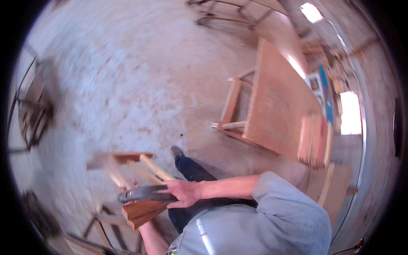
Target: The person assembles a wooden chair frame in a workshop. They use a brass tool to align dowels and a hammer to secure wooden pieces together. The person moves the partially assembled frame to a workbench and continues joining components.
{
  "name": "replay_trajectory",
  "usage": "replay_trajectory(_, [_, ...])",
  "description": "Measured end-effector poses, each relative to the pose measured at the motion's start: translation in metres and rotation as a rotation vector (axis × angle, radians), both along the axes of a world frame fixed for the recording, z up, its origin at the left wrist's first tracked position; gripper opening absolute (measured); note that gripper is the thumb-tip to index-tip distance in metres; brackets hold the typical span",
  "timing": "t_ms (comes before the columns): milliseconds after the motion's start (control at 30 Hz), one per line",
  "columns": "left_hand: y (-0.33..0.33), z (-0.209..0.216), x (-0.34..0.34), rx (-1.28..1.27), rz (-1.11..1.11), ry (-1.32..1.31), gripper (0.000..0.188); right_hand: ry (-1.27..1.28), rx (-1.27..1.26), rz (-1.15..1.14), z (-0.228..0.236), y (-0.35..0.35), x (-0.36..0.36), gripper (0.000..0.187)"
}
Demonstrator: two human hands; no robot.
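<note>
A small wooden frame (pixel 143 212) is held in front of my body, with a reddish-brown board at its near end, pale rails running away from me and another board at the far end. Across its near part lies a dark, elongated, curved piece (pixel 148 193), whose exact kind is blurred. My right hand (pixel 185 193) is closed at the right end of this dark piece. My left hand (pixel 132 184) is mostly hidden; my forearm passes beneath the near board, and its fingers show curled around the frame beyond the dark piece.
To the right stands a wooden table (pixel 276 100) with a stack of wooden strips (pixel 311 140) on its near end. A blue-and-white box (pixel 319 91) is beyond it. Metal-legged racks (pixel 229 12) stand far off, wooden pieces (pixel 36 114) at left. My shoe (pixel 176 150) rests on the concrete floor.
</note>
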State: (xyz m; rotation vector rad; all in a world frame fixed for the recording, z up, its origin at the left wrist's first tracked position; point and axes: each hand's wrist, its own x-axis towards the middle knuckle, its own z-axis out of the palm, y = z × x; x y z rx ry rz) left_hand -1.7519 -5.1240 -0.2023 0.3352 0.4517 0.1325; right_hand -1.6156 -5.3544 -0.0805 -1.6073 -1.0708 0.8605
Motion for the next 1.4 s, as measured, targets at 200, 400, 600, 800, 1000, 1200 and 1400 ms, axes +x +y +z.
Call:
replay_trajectory(200, [-0.033, 0.074, 0.089, -0.134, -0.137, -0.01, 0.047, 0.06, -0.017, -0.287, 0.027, -0.035, 0.001, 0.034])
replay_trajectory(400, [-0.074, 0.14, 0.104, 0.266, -0.232, 0.226, 0.037, 0.032, -0.081, -0.543, 0.048, -0.066, -0.029, 0.038])
replay_trajectory(600, [-0.096, 0.19, 0.174, 0.128, -0.333, 0.21, 0.041, 0.265, -0.346, -1.113, 0.061, -0.149, 0.0, 0.051])
replay_trajectory(800, [-0.097, 0.191, 0.247, -0.122, -0.216, -0.129, 0.037, -0.307, -0.658, -1.601, 0.008, -0.365, 0.092, 0.031])
replay_trajectory(1000, [-0.108, 0.21, 0.277, -0.167, -0.116, -0.07, 0.03, -0.227, -1.047, -1.622, -0.029, -0.519, 0.11, 0.038])
replay_trajectory(1200, [-0.123, 0.203, 0.278, -0.111, -0.02, -0.04, 0.028, -0.284, -1.126, -1.622, -0.072, -0.574, 0.067, 0.045])
replay_trajectory(1400, [-0.129, 0.203, 0.27, -0.15, -0.269, -0.224, 0.044, -0.4, -1.183, -1.551, -0.073, -0.579, 0.049, 0.042])
